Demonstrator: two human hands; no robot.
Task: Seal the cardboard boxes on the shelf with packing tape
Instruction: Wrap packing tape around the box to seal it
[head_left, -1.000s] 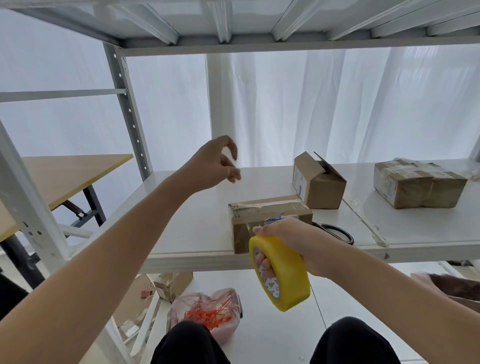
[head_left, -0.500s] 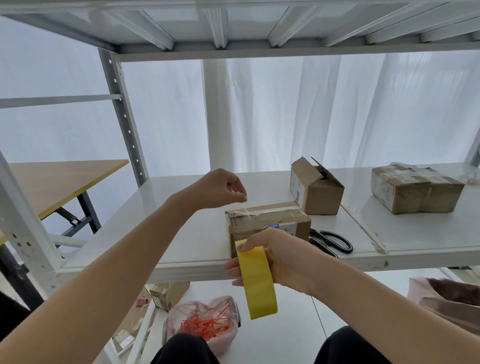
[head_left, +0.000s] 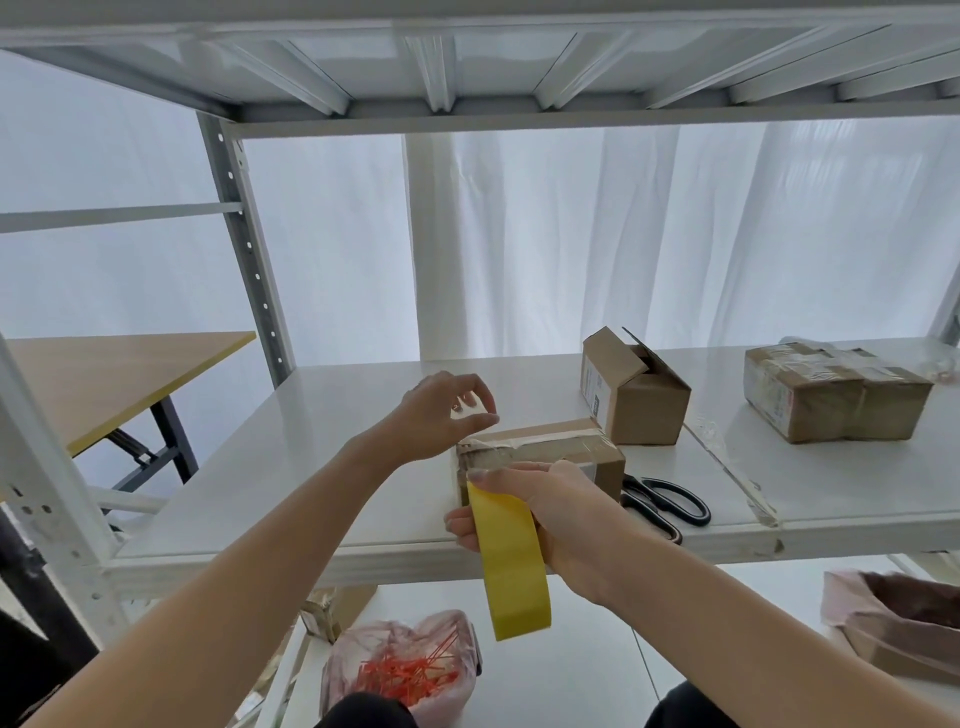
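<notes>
Two hands, head view: my left hand (head_left: 441, 415) pinches the clear tape end (head_left: 474, 415) just above the box (head_left: 550, 441); my right hand (head_left: 556, 506), nearer me, grips the yellow tape roll (head_left: 511, 566). Tape looks flimsy, sticky; I'd hold the roll's rim.

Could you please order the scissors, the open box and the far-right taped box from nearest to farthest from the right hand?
From the right hand:
1. Scissors, just to its right, near the front edge of the shelf.
2. Open box, behind and to the right.
3. Taped box, at the far right.
</notes>
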